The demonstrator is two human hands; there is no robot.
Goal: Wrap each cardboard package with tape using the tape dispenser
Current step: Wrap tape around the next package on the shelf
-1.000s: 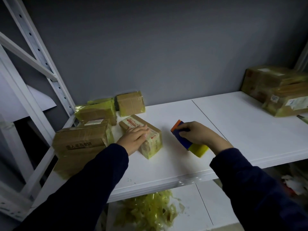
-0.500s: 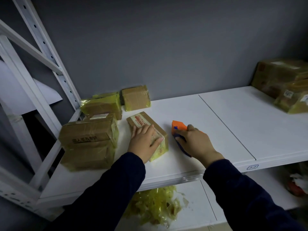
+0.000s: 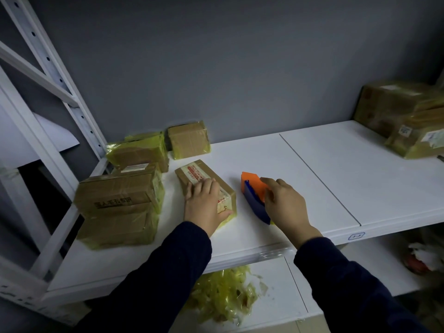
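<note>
Package (image 3: 195, 173) under left hand (image 3: 204, 205) (tape dispenser (image 3: 252, 192) in right hand (image 3: 286, 205))

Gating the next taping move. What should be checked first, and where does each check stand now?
1. Package pinned: ok, the left hand presses flat on its top.
2. Dispenser held: ok, the right hand curls over it, and it rests on the shelf.
3. Dispenser clear of package: ok, bare shelf lies between them.
4. Tape end free: cannot tell, the right hand hides it.
5. Left fingers out of the tape path: not ok, they cover much of the package top.
</note>
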